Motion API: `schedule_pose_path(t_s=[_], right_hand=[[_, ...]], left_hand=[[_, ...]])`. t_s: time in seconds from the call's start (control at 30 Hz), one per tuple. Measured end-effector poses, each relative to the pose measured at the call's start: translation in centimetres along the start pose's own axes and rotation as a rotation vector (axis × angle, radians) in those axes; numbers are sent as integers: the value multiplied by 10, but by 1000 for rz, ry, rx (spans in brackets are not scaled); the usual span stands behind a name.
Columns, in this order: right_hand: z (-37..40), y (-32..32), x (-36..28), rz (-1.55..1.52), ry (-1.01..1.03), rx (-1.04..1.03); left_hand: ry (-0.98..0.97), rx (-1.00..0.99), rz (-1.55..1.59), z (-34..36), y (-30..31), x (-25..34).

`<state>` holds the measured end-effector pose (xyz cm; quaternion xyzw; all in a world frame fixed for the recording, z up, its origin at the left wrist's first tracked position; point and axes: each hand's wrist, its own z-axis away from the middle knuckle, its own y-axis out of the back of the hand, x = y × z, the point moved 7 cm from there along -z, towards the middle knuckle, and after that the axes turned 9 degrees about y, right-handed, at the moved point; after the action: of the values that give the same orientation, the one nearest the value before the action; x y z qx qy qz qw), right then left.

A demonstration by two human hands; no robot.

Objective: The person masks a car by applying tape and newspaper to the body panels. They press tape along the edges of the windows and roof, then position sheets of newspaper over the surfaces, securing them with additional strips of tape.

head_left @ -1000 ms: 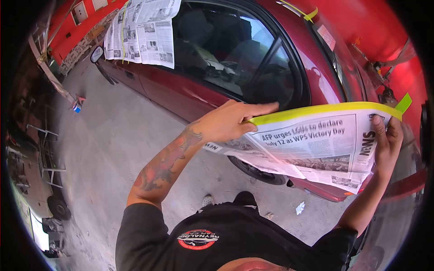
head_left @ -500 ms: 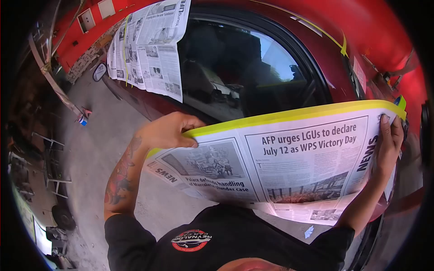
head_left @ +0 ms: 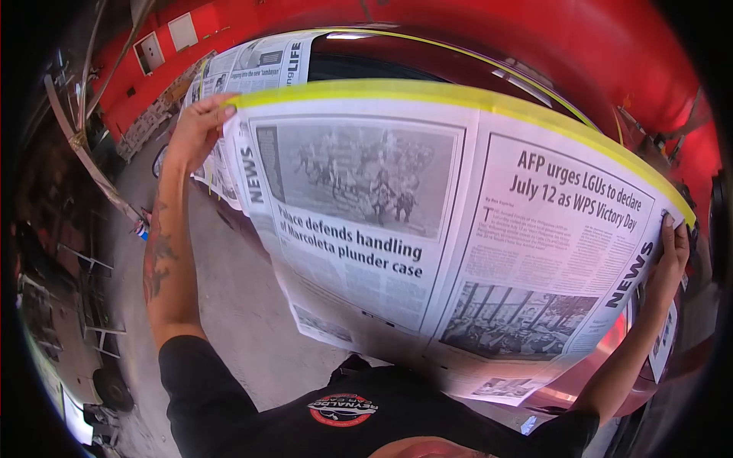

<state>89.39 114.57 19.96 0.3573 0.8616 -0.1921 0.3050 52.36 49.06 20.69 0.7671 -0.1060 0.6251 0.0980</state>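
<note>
A wide newspaper sheet (head_left: 366,198) with yellow tape (head_left: 427,91) along its top edge is spread between my two hands. My left hand (head_left: 205,126) pinches the sheet's top left corner, thumb on the printed side. On the right, my right hand (head_left: 672,248) grips the other upper corner just under the tape, its fingers partly behind the paper. The sheet hangs in front of the dark red car (head_left: 588,84) and hides most of its side window. Another newspaper piece (head_left: 263,65) covers the car farther left, partly behind the sheet.
Yellow tape runs along the car's upper edge. A side mirror (head_left: 159,160) stands out at the left. Metal stands (head_left: 99,336) and a wheel (head_left: 113,388) are at the far left. Beyond the car is a red wall (head_left: 221,38), and grey floor (head_left: 229,282) lies below.
My left hand has moved up and left with its corner, so the sheet is now stretched wider and higher over the window. My right hand has shifted slightly down.
</note>
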Motion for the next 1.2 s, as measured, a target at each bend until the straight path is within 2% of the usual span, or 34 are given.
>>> schedule_pose_path(t_s=[0.07, 0.13, 0.17, 0.27, 0.37, 0.43, 0.5, 0.6, 0.7, 0.77, 0.87, 1.2], right_hand=[[6, 17, -3, 19, -23, -24], [4, 21, 8, 40, -65, -71], [2, 23, 7, 146, -108, -40], [3, 5, 2, 126, -142, -12], [-4, 3, 9, 277, -119, 15], [-6, 3, 10, 390, -164, 3], [-8, 1, 6, 544, -243, -3], [-25, 9, 30, 445, -110, 56], [-25, -6, 17, 416, -162, 100], [-26, 18, 23, 436, -153, 33], [-23, 23, 29, 417, -124, 37], [-19, 45, 31, 538, -137, 23]], left_hand=[[-112, 36, -17, -26, -28, 40], [-138, 46, -100, -77, -26, 55], [-153, 49, -141, -92, -32, 65], [-129, 77, -272, -127, -51, 74], [-196, 161, -436, -152, -63, 69], [-235, 253, -560, -150, -74, 69], [-223, 216, -580, -157, -74, 61], [-234, 136, -506, -168, -65, 49], [-238, 70, -453, -163, -44, 52], [-224, 67, -455, -156, -50, 52], [-347, 55, -448, -153, -58, 56], [-159, 53, -682, -170, -78, 52]])
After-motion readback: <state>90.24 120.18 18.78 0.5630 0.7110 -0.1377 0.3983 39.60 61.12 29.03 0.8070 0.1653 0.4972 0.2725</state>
